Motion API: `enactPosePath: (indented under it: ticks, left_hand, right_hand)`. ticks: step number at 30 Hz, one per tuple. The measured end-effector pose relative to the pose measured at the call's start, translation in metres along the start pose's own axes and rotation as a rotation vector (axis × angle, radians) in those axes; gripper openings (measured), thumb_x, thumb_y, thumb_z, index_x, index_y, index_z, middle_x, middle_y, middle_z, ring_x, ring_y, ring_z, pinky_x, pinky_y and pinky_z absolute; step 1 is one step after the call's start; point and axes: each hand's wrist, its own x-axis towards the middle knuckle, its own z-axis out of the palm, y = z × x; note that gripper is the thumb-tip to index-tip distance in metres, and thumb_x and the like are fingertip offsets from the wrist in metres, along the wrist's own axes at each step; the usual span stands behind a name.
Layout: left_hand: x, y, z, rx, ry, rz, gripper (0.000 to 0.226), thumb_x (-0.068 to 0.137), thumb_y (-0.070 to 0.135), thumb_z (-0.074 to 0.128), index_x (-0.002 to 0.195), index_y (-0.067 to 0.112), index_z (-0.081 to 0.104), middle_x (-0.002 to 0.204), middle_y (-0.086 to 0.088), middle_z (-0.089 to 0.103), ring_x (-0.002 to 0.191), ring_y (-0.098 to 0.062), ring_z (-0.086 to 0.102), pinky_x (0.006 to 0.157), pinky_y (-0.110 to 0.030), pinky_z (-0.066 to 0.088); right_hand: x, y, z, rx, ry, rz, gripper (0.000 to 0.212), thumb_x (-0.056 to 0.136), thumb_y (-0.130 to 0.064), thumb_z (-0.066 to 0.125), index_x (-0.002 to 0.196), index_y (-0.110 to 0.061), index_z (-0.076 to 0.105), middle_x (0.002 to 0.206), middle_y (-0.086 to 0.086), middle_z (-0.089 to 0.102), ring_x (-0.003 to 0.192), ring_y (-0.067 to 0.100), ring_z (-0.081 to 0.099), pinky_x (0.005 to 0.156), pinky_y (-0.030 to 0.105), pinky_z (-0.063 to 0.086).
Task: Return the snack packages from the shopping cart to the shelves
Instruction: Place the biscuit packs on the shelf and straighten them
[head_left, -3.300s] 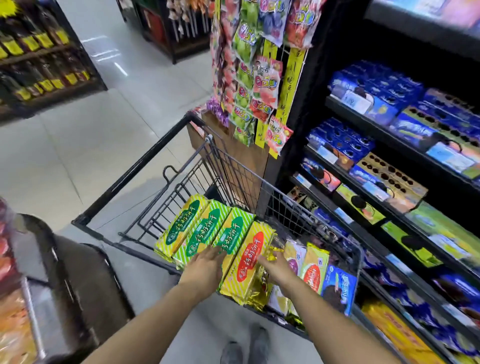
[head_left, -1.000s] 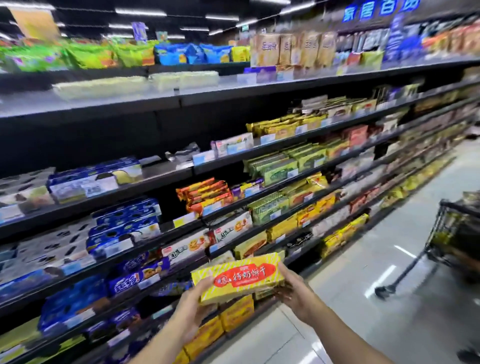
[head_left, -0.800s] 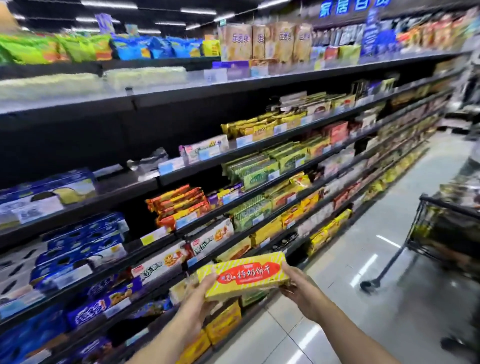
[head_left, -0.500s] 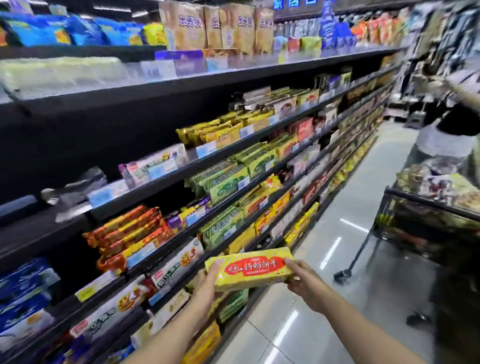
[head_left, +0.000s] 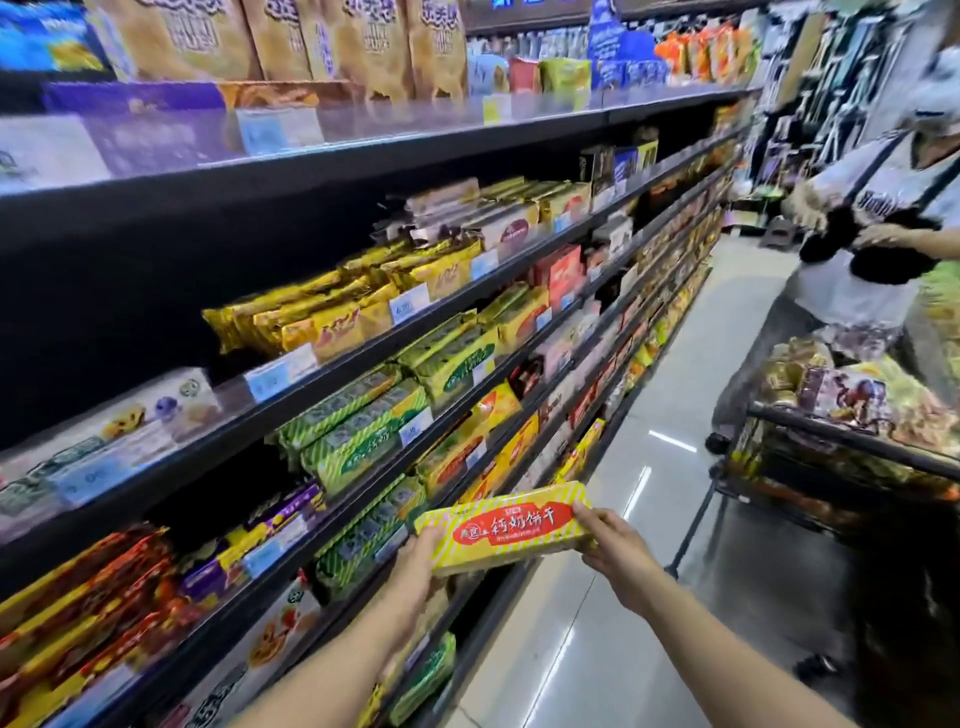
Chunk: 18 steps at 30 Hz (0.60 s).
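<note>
The left hand (head_left: 415, 564) and right hand (head_left: 615, 545), fingers curled, grip the ends of a yellow-striped, red-labelled pack (head_left: 506, 525).

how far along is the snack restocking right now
Done: one yellow biscuit pack is out of the cart. In hand: left hand and right hand grip its ends, off the shelves. Left: shelving it, perhaps by the matching yellow packs; the cart on the right holds more.
</note>
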Motion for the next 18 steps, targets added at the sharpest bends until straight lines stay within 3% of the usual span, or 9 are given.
enactPosePath:
  ticks: [3,5,7,9,13,18]
  left_hand:
    - [0.039,0.008,0.025,-0.026,0.019,-0.018,0.048,0.072,0.05,0.06,0.099,0.011,0.067,0.092,-0.009,0.074,0.086,-0.024,0.064,0.095,-0.045,0.051]
    - [0.055,0.018,0.043,-0.014,0.071,-0.044,0.054,0.055,0.047,0.062,0.093,0.01,0.066,0.094,-0.011,0.072,0.089,-0.026,0.063,0.096,-0.044,0.05]
    - [0.072,0.024,0.058,-0.018,0.071,-0.022,0.055,0.05,0.045,0.064,0.093,0.01,0.066,0.097,-0.009,0.073,0.092,-0.026,0.065,0.101,-0.047,0.049]
    - [0.085,0.031,0.072,-0.014,0.044,-0.011,0.048,0.057,0.04,0.068,0.095,0.011,0.067,0.095,-0.004,0.075,0.091,-0.023,0.067,0.102,-0.044,0.048]
    - [0.105,0.037,0.09,-0.049,0.018,-0.046,0.024,0.094,0.02,0.066,0.116,0.011,0.066,0.109,-0.002,0.076,0.1,-0.018,0.07,0.101,-0.037,0.048]
    - [0.135,0.038,0.091,-0.039,0.028,-0.068,0.029,0.095,0.021,0.064,0.12,0.006,0.064,0.112,-0.006,0.075,0.102,-0.019,0.069,0.108,-0.039,0.046]
  right_hand:
    - [0.047,-0.018,-0.016,-0.019,-0.052,0.004,0.055,0.079,-0.051,0.073,0.116,-0.011,0.063,0.115,0.007,0.073,0.11,0.024,0.067,0.087,0.035,0.05]
    - [0.075,-0.032,-0.026,-0.02,-0.081,0.018,0.048,0.085,-0.046,0.071,0.115,-0.01,0.063,0.111,0.005,0.074,0.107,0.021,0.068,0.08,0.03,0.049]
    - [0.104,-0.043,-0.036,-0.04,-0.1,0.022,0.041,0.089,-0.041,0.07,0.112,-0.008,0.064,0.106,0.003,0.074,0.101,0.018,0.066,0.078,0.028,0.046]
    - [0.133,-0.054,-0.046,-0.093,-0.118,0.013,0.04,0.088,-0.043,0.07,0.109,-0.009,0.065,0.103,0.001,0.072,0.097,0.015,0.062,0.08,0.028,0.043]
    - [0.182,-0.068,-0.057,-0.142,-0.161,0.064,0.038,0.088,-0.044,0.071,0.109,-0.013,0.066,0.103,-0.001,0.071,0.098,0.015,0.061,0.087,0.036,0.043]
    - [0.224,-0.077,-0.054,-0.178,-0.251,0.102,0.017,0.093,-0.033,0.068,0.095,-0.017,0.063,0.089,-0.001,0.066,0.082,0.013,0.055,0.079,0.032,0.038]
